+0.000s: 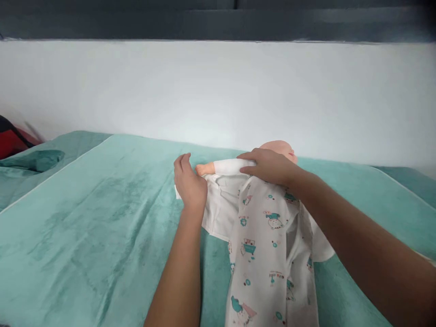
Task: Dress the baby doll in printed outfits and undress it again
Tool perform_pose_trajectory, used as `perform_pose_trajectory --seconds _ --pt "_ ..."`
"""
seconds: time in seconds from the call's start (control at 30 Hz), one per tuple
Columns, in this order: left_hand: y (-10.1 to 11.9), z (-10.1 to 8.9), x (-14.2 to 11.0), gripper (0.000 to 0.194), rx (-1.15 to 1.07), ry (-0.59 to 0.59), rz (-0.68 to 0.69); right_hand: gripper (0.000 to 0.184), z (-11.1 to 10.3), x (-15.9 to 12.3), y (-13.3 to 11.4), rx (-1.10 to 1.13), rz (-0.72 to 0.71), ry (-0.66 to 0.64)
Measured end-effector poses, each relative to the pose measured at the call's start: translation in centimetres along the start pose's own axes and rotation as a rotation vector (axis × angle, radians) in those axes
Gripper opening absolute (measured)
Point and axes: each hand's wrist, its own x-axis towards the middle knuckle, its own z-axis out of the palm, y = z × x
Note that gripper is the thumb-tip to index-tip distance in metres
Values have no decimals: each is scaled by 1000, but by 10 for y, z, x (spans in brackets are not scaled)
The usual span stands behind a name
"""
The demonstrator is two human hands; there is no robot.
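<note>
A baby doll (276, 146) lies with its head toward the wall, its face turned to the right. Its outstretched arm, in a white sleeve (229, 166), points left and ends in a small bare hand (205, 169). My right hand (269, 164) grips the upper part of that arm, thumb and fingers on either side. My left hand (190, 181) is beside the doll's hand, its fingers raised and lightly curved, over the end of a white garment sleeve (226, 206). The printed baby garment (262, 245) covers the doll's front and stretches toward me. My right forearm hides part of the doll.
A teal plush blanket (85, 227) with soft folds spreads under everything. Behind it rises a white wall (218, 91) with a dark panel (218, 25) along the top. A red and black item (12, 138) sits at the far left edge.
</note>
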Motion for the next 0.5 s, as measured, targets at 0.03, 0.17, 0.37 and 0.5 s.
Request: perform_pose_trajectory --seconds 0.03,0.17,0.37,0.5 --pt "3 0 -1 66 16 -24 86 44 5 4 -4 9 2 -4" --pt "9 10 -8 72 157 -434 366 40 16 15 -19 39 42 -5" --pt "-3 16 -2 52 235 -333 191 32 15 -26 -3 286 184 372" --pt "-6 16 -1 52 290 -247 98 38 47 -62 39 259 345 558"
